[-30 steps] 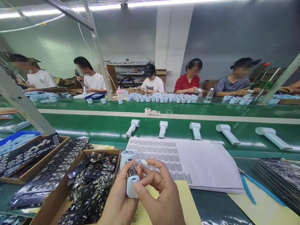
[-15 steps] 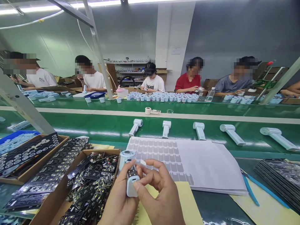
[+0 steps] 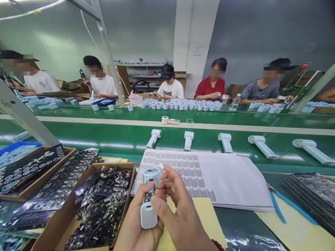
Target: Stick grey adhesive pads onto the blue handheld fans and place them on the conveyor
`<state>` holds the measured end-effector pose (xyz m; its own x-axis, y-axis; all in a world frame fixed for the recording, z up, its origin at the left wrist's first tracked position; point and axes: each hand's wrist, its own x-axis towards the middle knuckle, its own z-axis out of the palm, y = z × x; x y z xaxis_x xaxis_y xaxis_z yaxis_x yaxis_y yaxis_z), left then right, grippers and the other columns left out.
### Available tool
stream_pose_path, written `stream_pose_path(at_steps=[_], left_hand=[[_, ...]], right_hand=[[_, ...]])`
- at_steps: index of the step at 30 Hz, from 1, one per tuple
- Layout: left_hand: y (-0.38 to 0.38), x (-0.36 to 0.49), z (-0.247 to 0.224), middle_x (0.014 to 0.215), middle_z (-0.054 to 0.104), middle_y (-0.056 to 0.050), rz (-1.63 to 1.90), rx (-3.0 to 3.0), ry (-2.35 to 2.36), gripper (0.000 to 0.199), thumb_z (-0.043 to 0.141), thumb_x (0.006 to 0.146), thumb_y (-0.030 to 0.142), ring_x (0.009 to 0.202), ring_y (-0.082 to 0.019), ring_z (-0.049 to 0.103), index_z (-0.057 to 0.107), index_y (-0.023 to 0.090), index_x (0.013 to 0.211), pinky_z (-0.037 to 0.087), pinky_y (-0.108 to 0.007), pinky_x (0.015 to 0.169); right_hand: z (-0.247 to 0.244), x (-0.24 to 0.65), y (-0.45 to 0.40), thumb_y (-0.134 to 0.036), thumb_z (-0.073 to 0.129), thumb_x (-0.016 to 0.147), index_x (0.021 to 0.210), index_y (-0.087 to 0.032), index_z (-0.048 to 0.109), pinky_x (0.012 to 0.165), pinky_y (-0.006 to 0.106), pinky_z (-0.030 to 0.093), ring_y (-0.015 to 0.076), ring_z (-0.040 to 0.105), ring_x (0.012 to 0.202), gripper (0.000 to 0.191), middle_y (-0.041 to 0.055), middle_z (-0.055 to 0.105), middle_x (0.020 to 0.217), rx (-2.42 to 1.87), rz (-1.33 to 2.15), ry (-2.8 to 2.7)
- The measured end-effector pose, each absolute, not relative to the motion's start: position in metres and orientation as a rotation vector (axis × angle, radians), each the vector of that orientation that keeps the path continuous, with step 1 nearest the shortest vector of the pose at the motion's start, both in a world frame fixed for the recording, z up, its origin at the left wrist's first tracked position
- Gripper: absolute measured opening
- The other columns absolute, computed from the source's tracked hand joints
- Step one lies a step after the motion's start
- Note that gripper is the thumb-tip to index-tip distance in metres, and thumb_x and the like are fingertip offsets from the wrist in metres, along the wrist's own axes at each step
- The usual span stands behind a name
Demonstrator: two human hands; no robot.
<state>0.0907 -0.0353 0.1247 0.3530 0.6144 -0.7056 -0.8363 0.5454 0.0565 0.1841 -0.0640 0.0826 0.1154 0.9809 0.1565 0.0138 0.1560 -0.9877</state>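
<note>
Light-blue handheld device (image 3: 149,209), one unit, round head (image 3: 151,171) pointing away, rounded end cap (image 3: 149,220) toward you: in your left hand (image 3: 136,219), seen between the cardboard box (image 3: 56,226) of loose boards (image 3: 102,202) and the yellow paper (image 3: 206,214). Grip, left: your hand is wrapped around the device, thumb forward along one side. Grip, right: the fingers of your right hand (image 3: 180,216) curl loosely at the other side, thumb at or just beside its edge; whether it presses, you cannot tell from this angle. Small white piece (image 3: 161,166): at your right index fingertip, near the round head; stuck on or pinched, not clear. Handling, as judged: light; shell stiff, probably plastic, smooth enough to slide in dry fingers; white piece thin, likely easy to bend or drop. Fragile part: the dark board (image 3: 148,198) showing in the open shell, best kept free of thumb pressure. Where you hold: the shell's long sides or the end cap, off the board. Hidden: the underside, behind your palm; part of the board, behind your fingers. Hard to make out: the pale shape (image 3: 139,178) just left of the round head, and the print on the board. Cut off: your wrists, at the lower edge.
</note>
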Motion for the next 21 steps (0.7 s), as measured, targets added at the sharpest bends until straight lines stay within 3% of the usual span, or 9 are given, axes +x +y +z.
stream_pose_path(at_steps=[2, 5, 8, 10, 11, 13, 15, 18, 21], left_hand=[[-0.035, 0.09, 0.125, 0.062, 0.059, -0.001, 0.988, -0.294, 0.798, 0.015, 0.046, 0.096, 0.018, 0.043, -0.007, 0.06, 0.057, 0.013, 0.088, 0.051, -0.011, 0.043], [-0.033, 0.086, 0.127, 0.065, 0.062, -0.004, 1.006, -0.225, 0.85, 0.01, 0.052, 0.092, 0.012, 0.044, -0.007, 0.062, 0.058, 0.013, 0.084, 0.052, -0.012, 0.045], [-0.031, 0.075, 0.129, 0.068, 0.065, -0.006, 0.985, -0.141, 0.897, 0.009, 0.054, 0.091, 0.011, 0.045, -0.007, 0.061, 0.062, 0.009, 0.089, 0.052, -0.013, 0.045], [-0.032, 0.063, 0.128, 0.07, 0.066, -0.007, 0.986, 0.028, 0.957, 0.01, 0.058, 0.087, 0.008, 0.052, -0.01, 0.065, 0.065, 0.006, 0.093, 0.056, -0.016, 0.052], [-0.032, 0.057, 0.126, 0.072, 0.068, -0.008, 1.004, 0.153, 0.985, 0.012, 0.061, 0.083, 0.006, 0.06, -0.014, 0.069, 0.067, 0.006, 0.093, 0.059, -0.02, 0.059], [-0.035, 0.046, 0.119, 0.083, 0.074, -0.011, 1.06, 0.424, 1.027, 0.019, 0.068, 0.072, 0.005, 0.084, -0.024, 0.074, 0.071, 0.007, 0.091, 0.06, -0.029, 0.08], [-0.039, 0.038, 0.109, 0.096, 0.076, -0.013, 1.056, 0.602, 1.064, 0.028, 0.076, 0.063, 0.011, 0.106, -0.031, 0.069, 0.074, 0.011, 0.092, 0.054, -0.037, 0.097], [-0.046, 0.034, 0.09, 0.106, 0.076, -0.013, 0.987, 0.726, 1.169, 0.041, 0.081, 0.056, 0.018, 0.112, -0.036, 0.065, 0.076, 0.015, 0.096, 0.046, -0.046, 0.105], [-0.052, 0.035, 0.073, 0.106, 0.076, -0.015, 0.962, 0.779, 1.216, 0.046, 0.081, 0.056, 0.017, 0.106, -0.037, 0.068, 0.076, 0.016, 0.102, 0.043, -0.05, 0.105]], right_hand=[[0.081, 0.182, -0.065, -0.031, 0.071, 0.079, 0.142, -0.032, 0.038, 0.096, 0.038, 0.055, 0.0257, 0.061, 0.115, 0.072, 0.007, 0.056, 0.131, -1.138, 1.006, -1.248], [0.074, 0.18, -0.068, -0.021, 0.08, 0.068, 0.148, -0.037, 0.027, 0.103, 0.046, 0.05, 0.032, 0.049, 0.131, 0.097, 0.0075, 0.034, 0.155, -1.136, 0.854, -1.436], [0.067, 0.186, -0.07, -0.026, 0.082, 0.068, 0.152, -0.039, 0.018, 0.112, 0.051, 0.04, 0.0341, 0.035, 0.142, 0.107, 0.0058, 0.023, 0.161, -1.044, 0.892, -1.454], [0.061, 0.193, -0.07, -0.033, 0.078, 0.075, 0.15, -0.037, 0.025, 0.107, 0.047, 0.046, 0.0317, 0.041, 0.139, 0.092, 0.0067, 0.029, 0.159, -1.045, 0.997, -1.344], [0.058, 0.197, -0.07, -0.036, 0.074, 0.08, 0.144, -0.035, 0.037, 0.101, 0.043, 0.051, 0.0303, 0.046, 0.135, 0.073, 0.007, 0.032, 0.157, -1.092, 1.037, -1.3], [0.051, 0.202, -0.069, -0.038, 0.066, 0.087, 0.117, -0.028, 0.06, 0.088, 0.037, 0.057, 0.0285, 0.055, 0.125, 0.032, 0.008, 0.043, 0.15, -1.237, 1.089, -1.286], [0.043, 0.203, -0.069, -0.031, 0.063, 0.088, 0.089, -0.023, 0.064, 0.073, 0.031, 0.056, 0.0269, 0.062, 0.113, 0.008, 0.0087, 0.057, 0.133, -1.36, 1.106, -1.343], [0.033, 0.196, -0.069, -0.017, 0.059, 0.084, 0.076, -0.022, 0.059, 0.062, 0.027, 0.052, 0.0209, 0.068, 0.087, 0.009, 0.0051, 0.065, 0.106, -1.434, 0.988, -1.47], [0.026, 0.187, -0.069, -0.009, 0.054, 0.082, 0.075, -0.022, 0.055, 0.059, 0.027, 0.049, 0.0155, 0.063, 0.066, 0.014, 0.0014, 0.063, 0.093, -1.523, 0.706, -1.673]])
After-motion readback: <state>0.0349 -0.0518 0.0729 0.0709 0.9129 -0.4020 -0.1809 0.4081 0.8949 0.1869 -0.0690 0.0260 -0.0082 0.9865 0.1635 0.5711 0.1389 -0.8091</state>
